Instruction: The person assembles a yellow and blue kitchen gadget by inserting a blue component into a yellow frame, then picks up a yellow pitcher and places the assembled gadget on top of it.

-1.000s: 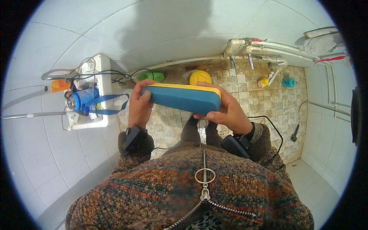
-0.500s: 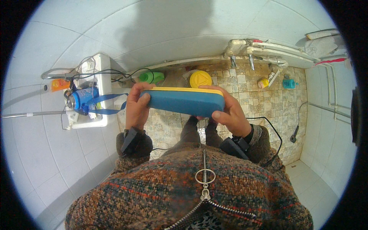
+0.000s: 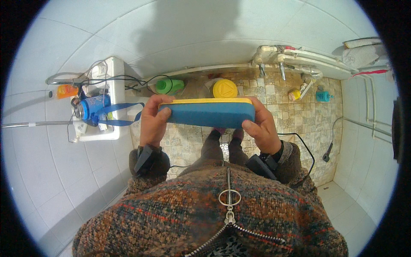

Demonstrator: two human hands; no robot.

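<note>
A long block (image 3: 207, 113), thick and blue with a thin yellow layer along its far edge, is held level between my two hands in front of my body. It looks like foam, but I cannot tell its exact kind. My left hand (image 3: 152, 122) grips the narrower left end, thumb on the blue side and fingers behind. Around the deeper right end closes my right hand (image 3: 264, 130), its thumb pressed to the lower corner. The hidden fingers lie behind the block. Both wrists carry dark strapped-on devices.
At left, a white shelf or basin (image 3: 115, 96) bears a blue bottle (image 3: 93, 107) with a strap, plus cables. A green bottle (image 3: 169, 85) and a yellow round lid (image 3: 225, 89) lie beyond the block. Taps (image 3: 282, 68) and a teal bottle (image 3: 323, 96) are at far right.
The block has shifted slightly to the right and tipped a little, its yellow edge now more level. Both hands keep their hold.
</note>
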